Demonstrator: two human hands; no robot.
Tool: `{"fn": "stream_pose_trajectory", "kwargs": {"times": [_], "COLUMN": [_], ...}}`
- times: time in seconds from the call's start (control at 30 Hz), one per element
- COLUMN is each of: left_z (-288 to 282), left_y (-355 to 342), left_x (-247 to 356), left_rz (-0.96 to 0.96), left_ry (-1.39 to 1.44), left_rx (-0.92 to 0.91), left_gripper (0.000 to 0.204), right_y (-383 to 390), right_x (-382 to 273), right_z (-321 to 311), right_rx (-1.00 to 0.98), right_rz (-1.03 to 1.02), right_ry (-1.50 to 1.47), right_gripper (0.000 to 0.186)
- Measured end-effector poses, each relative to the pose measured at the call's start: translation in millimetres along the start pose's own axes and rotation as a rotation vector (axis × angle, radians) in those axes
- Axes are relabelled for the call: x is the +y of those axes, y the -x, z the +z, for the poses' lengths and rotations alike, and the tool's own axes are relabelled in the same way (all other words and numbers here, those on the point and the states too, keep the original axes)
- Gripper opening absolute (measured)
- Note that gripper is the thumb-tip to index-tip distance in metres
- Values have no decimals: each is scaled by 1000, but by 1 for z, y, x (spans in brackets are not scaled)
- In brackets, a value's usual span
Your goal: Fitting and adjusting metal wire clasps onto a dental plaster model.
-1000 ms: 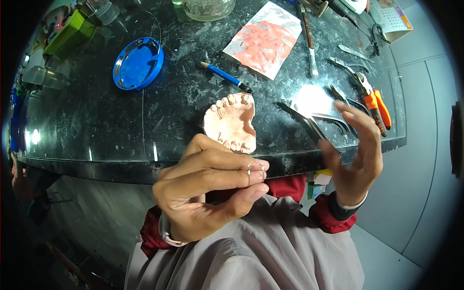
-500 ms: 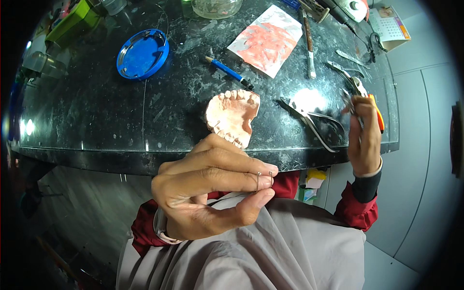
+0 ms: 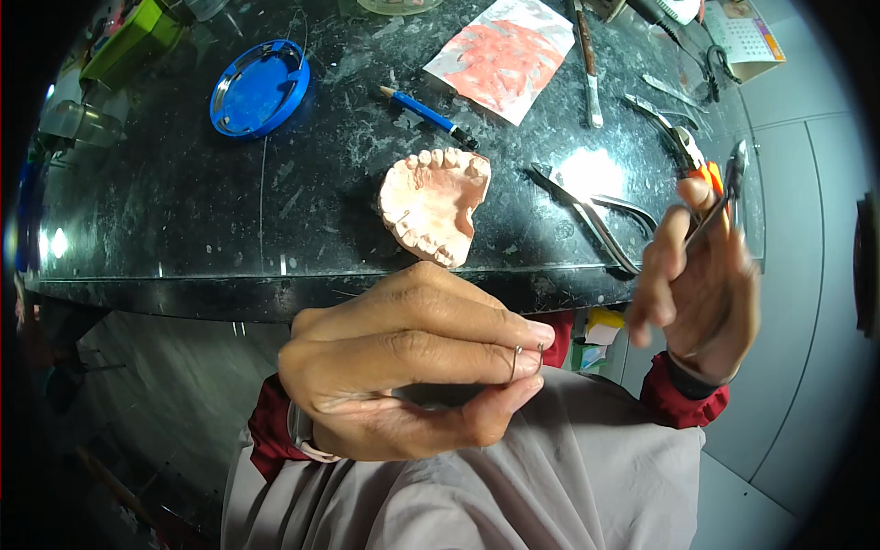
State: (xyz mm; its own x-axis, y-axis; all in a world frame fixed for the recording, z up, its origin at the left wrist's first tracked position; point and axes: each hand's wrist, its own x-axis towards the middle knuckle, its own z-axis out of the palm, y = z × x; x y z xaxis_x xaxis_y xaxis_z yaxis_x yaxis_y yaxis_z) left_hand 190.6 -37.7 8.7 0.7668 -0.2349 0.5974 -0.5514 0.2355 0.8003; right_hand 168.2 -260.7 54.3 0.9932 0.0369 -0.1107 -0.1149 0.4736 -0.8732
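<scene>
Over the front edge of the table, my left hand [image 3: 412,362] pinches a thin bent metal wire [image 3: 514,364] between thumb and fingertips; its ends stick up past the fingers. My right hand [image 3: 701,284] is raised at the right, somewhat blurred, with its fingers partly spread around the handles of metal pliers [image 3: 736,174]. The jaws of these pliers point upward. Just beyond my left hand lies a pinkish dental cast [image 3: 431,211] with a row of teeth. A second pair of pliers [image 3: 587,213] rests on the table between the cast and my right hand.
Behind the cast lie a blue pencil [image 3: 426,115], a pink-smeared sheet [image 3: 502,62] and a blue round lid [image 3: 260,92]. Orange-handled cutters [image 3: 689,151], a spatula [image 3: 589,73] and slim metal tools [image 3: 674,92] lie at the right. A green bin [image 3: 137,41] stands far left.
My right hand has turned over and come nearer, swinging the pliers so their jaws point up. My left hand has shifted slightly right with the wire. The view has tilted a little.
</scene>
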Motion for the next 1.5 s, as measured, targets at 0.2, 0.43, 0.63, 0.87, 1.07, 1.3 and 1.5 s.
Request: {"fn": "stream_pose_trajectory", "kwargs": {"times": [0.2,0.43,0.63,0.87,1.07,1.3,1.5], "left_z": [5,7,6,4,1,-1,-1], "left_y": [-2,-3,-2,-4,-3,0,0], "left_x": [1,-1,-2,-2,0,1,2], "left_rz": [-5,-20,-10,0,-26,-36,-60], "left_ry": [24,113,82,64,41,34,32], "left_rx": [-33,-71,-102,-137,-168,-175,-187], "left_gripper": [14,16,15,14,15,14,12], "right_y": [1,-9,-12,-13,-12,-11,-11], "right_x": [8,3,0,2,1,4,9], "right_z": [-18,-11,-9,-13,-9,-10,-14], "right_rx": [-608,-728,-771,-792,-775,-768,-805], "right_rz": [-323,-329,-303,-319,-273,-283,-369], "right_ry": [754,1038,1081,1097,1115,1132,1114], "right_gripper": [51,35,25,39,25,25,35]}}
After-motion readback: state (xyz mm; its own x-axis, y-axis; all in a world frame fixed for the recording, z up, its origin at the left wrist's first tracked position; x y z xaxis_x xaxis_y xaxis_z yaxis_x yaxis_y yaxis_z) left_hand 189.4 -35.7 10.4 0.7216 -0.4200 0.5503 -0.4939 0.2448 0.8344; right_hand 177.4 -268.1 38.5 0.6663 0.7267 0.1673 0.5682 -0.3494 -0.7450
